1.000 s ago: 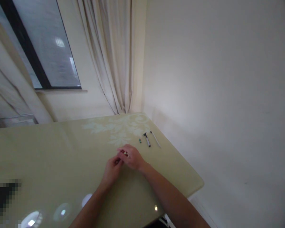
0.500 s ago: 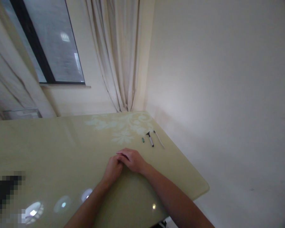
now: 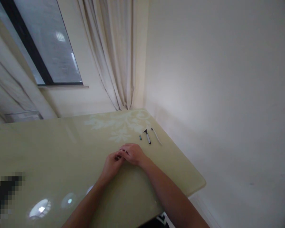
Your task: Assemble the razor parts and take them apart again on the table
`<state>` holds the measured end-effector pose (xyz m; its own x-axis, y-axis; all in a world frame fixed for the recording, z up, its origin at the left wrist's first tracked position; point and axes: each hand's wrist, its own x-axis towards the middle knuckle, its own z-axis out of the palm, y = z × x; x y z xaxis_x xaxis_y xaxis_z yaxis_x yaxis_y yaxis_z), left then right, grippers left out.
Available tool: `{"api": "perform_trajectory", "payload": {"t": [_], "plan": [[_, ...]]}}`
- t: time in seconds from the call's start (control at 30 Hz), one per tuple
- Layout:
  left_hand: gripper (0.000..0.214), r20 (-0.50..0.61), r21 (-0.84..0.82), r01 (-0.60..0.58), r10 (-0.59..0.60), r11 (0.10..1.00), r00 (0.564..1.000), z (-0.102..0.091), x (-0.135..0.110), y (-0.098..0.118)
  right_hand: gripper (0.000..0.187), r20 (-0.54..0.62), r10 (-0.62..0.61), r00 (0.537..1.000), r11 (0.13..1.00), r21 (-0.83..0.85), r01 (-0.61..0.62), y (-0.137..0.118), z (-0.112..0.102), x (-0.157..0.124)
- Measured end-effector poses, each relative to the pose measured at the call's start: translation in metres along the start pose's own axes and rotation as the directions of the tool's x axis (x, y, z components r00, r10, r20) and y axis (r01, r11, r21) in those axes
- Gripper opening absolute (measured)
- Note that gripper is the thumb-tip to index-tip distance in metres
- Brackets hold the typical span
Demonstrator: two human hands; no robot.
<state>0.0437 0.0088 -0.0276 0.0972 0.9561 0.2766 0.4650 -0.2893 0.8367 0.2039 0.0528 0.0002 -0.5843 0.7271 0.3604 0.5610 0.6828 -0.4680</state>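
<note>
Can see a small dark piece (image 3: 140, 137) on the pale table (image 3: 61, 152), just beyond the right hand (image 3: 134, 154), with a razor (image 3: 147, 137) beside it and a slim white stick (image 3: 156, 136), dark at one end, farther right. Nearer, can see the left hand (image 3: 112, 163) meeting the right, with fingers curled inward and touching; cannot tell whether clenched on anything. Past the table, see a cream curtain (image 3: 114, 57).

No text, brand or number can be read. At one o'clock from the right hand (image 3: 133, 154), the small piece (image 3: 140, 137) and razor (image 3: 148, 137) show no legible lettering, nor does the brush (image 3: 157, 137) at two o'clock; white marks on the dark cloth (image 3: 154, 223), at five o'clock, are unreadable.
</note>
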Motion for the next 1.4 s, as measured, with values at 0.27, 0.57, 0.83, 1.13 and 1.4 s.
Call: {"api": "perform_trajectory", "payload": {"t": [0.27,0.57,0.83,1.13,1.4], "plan": [[0.044,0.011,0.213,0.012,-0.015,0.977,1.0,0.038,0.053,0.007,0.029,-0.444,0.486,0.753,0.841,0.002,-0.542,0.038,-0.048,-0.002],[0.064,0.062,0.545,0.12,-0.183,0.83,0.981,0.076,0.112,0.019,0.018,-0.476,0.654,0.587,0.647,-0.048,-0.761,0.067,-0.063,-0.016],[0.032,0.11,0.481,-0.002,-0.058,0.877,0.992,0.07,0.105,0.01,0.021,-0.382,0.677,0.629,0.635,-0.127,-0.762,0.067,-0.052,-0.016],[0.036,-0.146,0.594,0.222,-0.168,0.773,0.975,-0.092,0.039,-0.055,0.026,-0.338,0.659,0.672,0.632,-0.234,-0.739,0.074,-0.041,-0.014],[0.042,-0.255,0.553,0.386,-0.29,0.739,0.922,-0.152,0.009,-0.081,0.021,-0.349,0.614,0.708,0.67,-0.244,-0.702,0.073,-0.04,-0.014]]}}
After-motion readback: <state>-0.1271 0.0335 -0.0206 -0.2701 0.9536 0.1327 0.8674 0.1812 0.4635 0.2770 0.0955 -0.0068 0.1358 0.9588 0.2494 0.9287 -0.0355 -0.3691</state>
